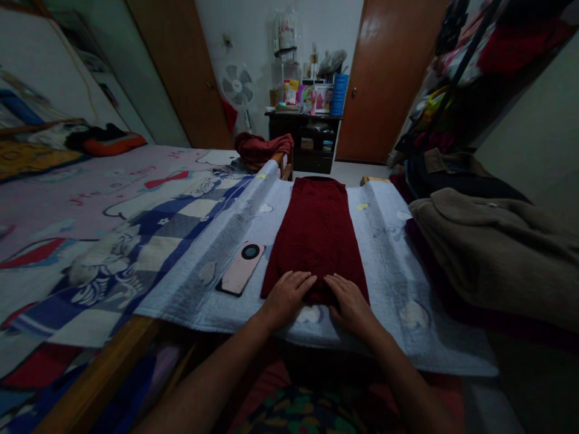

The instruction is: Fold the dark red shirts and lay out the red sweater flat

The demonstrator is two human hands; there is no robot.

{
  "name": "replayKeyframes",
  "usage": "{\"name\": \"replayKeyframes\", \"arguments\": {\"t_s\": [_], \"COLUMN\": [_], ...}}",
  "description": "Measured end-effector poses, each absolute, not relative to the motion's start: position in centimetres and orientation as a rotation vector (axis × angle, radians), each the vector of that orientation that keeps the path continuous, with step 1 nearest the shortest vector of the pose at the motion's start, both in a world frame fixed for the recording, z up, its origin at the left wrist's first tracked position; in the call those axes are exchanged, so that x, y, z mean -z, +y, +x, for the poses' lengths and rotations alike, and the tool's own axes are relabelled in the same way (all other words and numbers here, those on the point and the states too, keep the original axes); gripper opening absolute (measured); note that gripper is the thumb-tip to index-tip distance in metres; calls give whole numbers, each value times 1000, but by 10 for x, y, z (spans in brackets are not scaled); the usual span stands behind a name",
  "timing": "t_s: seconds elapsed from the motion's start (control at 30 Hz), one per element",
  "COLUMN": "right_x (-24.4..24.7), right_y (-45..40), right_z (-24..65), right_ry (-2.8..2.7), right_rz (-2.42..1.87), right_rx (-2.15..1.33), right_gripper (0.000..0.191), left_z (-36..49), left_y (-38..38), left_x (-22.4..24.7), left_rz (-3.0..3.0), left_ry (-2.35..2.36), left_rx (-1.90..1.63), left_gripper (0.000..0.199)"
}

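Dark red cloth (320, 229) extends forward from beneath the hands (286, 296) (351, 304).

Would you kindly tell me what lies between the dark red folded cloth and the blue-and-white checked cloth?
In the head view, a rectangular pale pink phone lies there, on the light blue patterned cloth.

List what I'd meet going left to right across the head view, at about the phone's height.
Pink printed bed sheet → blue-and-white checked cloth → pale pink, rectangular phone with a round dark camera disc → long, dark red folded fabric → thick grey-brown garment.
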State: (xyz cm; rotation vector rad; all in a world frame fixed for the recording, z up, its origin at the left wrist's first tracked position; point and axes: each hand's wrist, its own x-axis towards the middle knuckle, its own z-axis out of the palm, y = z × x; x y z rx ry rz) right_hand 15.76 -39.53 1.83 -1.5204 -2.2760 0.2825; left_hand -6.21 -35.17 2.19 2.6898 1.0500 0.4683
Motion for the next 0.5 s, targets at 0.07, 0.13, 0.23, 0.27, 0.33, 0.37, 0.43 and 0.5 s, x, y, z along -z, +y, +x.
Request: {"name": "replayKeyframes", "arguments": {"t_s": [0.07, 0.13, 0.23, 0.27, 0.33, 0.37, 0.43, 0.5], "right_x": [-21, -23, -25, -26, -29, -30, -31, -32], "right_y": [-394, -392, -389, -388, -388, -389, -389, -387], "right_z": [157, 156, 155, 153, 149, 147, 142, 138], "right_ry": [-2289, -2297, -2296, -2296, -2296, -2297, -2304, -2306], "right_rz": [-1544, -1558, -1595, -1606, -1617, -1620, -1636, -1674], "right_rx": [-283, -284, -287, -284, -263, -243, -195, -145], "right_gripper": [67, 64, 58, 57, 57, 58, 61, 64], "left_z": [-59, -57, -53, -52, -51, -50, -50, -50], "left_y": [-351, -349, -347, -346, -344, -342, -340, -338], "left_x": [-20, -20, -23, -25, -28, -29, -32, -35], "left_rz": [2694, 2695, 2695, 2693, 2681, 2674, 2665, 2672], "left_ry": [1083, 1095, 1086, 1085, 1092, 1095, 1092, 1077], "left_rx": [-504, -510, -485, -477, -463, -454, -430, -398], "left_gripper": [58, 54, 44, 41, 38, 37, 34, 31]}}
